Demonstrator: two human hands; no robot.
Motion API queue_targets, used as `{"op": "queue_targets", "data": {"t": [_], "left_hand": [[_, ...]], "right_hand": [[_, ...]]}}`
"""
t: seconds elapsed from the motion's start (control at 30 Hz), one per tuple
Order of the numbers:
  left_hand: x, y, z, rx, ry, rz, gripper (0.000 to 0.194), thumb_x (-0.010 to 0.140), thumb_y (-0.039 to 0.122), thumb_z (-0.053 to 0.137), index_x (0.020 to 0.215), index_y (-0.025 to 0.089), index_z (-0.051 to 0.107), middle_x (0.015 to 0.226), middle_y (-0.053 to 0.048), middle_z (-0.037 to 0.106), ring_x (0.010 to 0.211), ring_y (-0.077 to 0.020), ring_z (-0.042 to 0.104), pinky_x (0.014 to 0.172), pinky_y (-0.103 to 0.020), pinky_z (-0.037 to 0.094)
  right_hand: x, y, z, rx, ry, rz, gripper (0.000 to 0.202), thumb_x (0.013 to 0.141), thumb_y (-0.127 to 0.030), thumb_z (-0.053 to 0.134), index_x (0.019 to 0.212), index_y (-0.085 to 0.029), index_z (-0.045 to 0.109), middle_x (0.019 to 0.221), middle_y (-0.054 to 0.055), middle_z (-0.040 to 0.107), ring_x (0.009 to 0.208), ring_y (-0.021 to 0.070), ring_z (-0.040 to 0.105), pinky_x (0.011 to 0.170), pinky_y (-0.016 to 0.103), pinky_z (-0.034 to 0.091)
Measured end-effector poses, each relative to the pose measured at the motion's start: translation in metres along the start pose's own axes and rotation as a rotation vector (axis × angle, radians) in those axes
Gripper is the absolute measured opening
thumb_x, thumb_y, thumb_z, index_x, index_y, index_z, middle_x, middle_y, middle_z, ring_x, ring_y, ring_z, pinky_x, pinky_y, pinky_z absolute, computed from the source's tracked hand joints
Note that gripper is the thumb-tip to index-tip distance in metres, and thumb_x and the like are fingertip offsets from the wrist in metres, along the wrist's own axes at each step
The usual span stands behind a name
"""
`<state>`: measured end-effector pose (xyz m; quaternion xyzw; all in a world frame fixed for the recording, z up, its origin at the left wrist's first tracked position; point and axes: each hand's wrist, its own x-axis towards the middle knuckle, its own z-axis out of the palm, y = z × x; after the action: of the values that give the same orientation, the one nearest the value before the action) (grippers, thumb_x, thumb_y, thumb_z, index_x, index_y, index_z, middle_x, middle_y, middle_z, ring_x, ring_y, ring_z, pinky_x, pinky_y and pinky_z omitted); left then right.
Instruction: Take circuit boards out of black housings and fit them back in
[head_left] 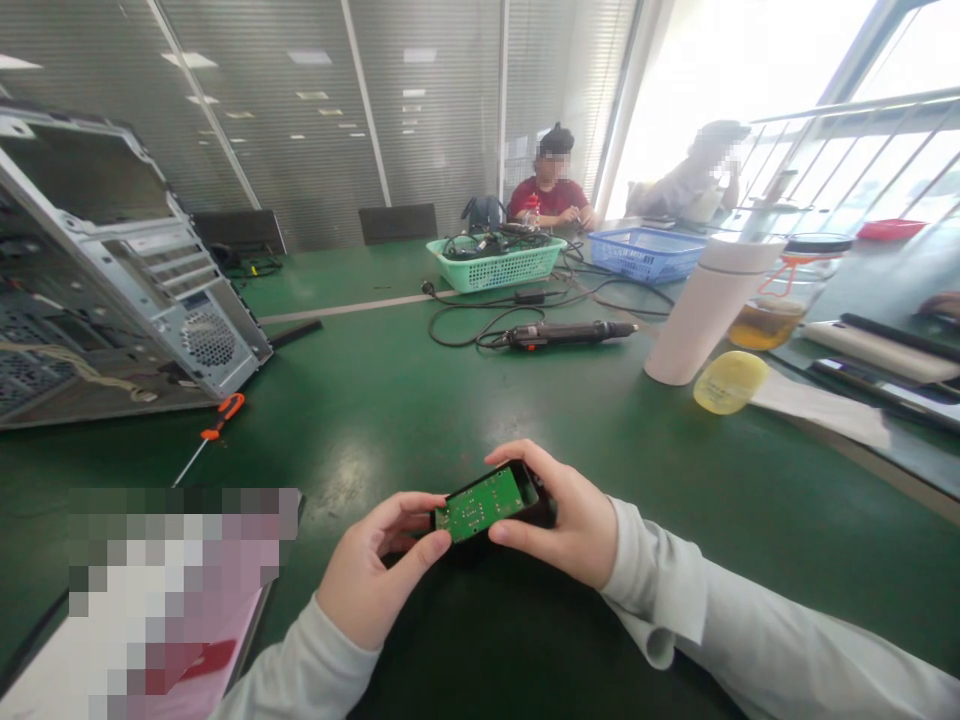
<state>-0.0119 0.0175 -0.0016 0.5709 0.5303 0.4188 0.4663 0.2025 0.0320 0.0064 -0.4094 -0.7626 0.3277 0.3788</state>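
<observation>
We're handling the green board [480, 505], left hand [367, 572] and right hand [576, 518] clamped on its black case [540, 512]; next likely calls for steadiness.

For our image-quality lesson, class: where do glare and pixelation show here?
Head view: window blown out, person beside it hazy; head view: pale glare on the green tabletop near the left hand; head view: coarse pixel blocks over the lower-left item.
</observation>
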Motion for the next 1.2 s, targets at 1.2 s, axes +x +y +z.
{"op": "queue_targets", "data": {"t": [1.2], "left_hand": [[0.009,-0.011,-0.015,-0.211,0.033,-0.137,0.052,0.083,0.052,0.045,0.094,0.01,0.073,0.065,-0.009,0.071,0.058,-0.0221,0.065,0.054,-0.032,0.051]], "right_hand": [[0.006,0.002,0.003,0.216,0.077,0.215,0.031,0.076,-0.045,0.065,0.088,-0.017,0.062,0.07,-0.001,0.055,0.063,0.0121,0.05,0.059,0.025,0.042]]}}
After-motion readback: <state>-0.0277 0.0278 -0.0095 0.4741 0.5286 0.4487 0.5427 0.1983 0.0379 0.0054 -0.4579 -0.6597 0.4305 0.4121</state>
